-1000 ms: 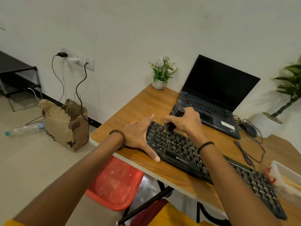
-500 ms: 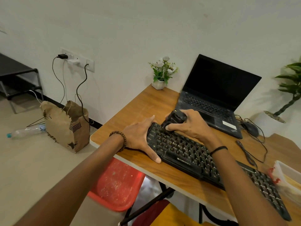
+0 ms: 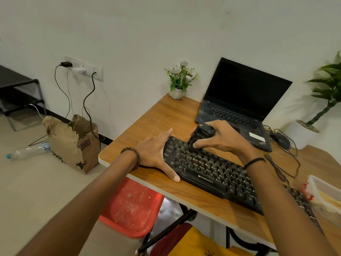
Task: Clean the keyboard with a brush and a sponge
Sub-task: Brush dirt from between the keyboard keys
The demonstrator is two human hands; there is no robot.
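Note:
A black keyboard (image 3: pixel 217 170) lies slanted across the wooden desk (image 3: pixel 164 119). My right hand (image 3: pixel 221 137) grips a black brush (image 3: pixel 200 133), whose bristles touch the keys at the keyboard's far left corner. My left hand (image 3: pixel 156 154) lies against the keyboard's left end, fingers straight, thumb along the front edge. No sponge shows in the view.
An open black laptop (image 3: pixel 239 100) stands behind the keyboard, a mouse (image 3: pixel 280 140) with cables to its right. A small flower pot (image 3: pixel 178 89) sits at the desk's far corner, a clear plastic tub (image 3: pixel 324 193) at the right edge. Below: a red stool (image 3: pixel 129 207), a paper bag (image 3: pixel 73 143), a bottle (image 3: pixel 27 150).
My right hand has swept the brush from the upper key rows back to the keyboard's far left corner and tilted it. My left hand stays at the left end.

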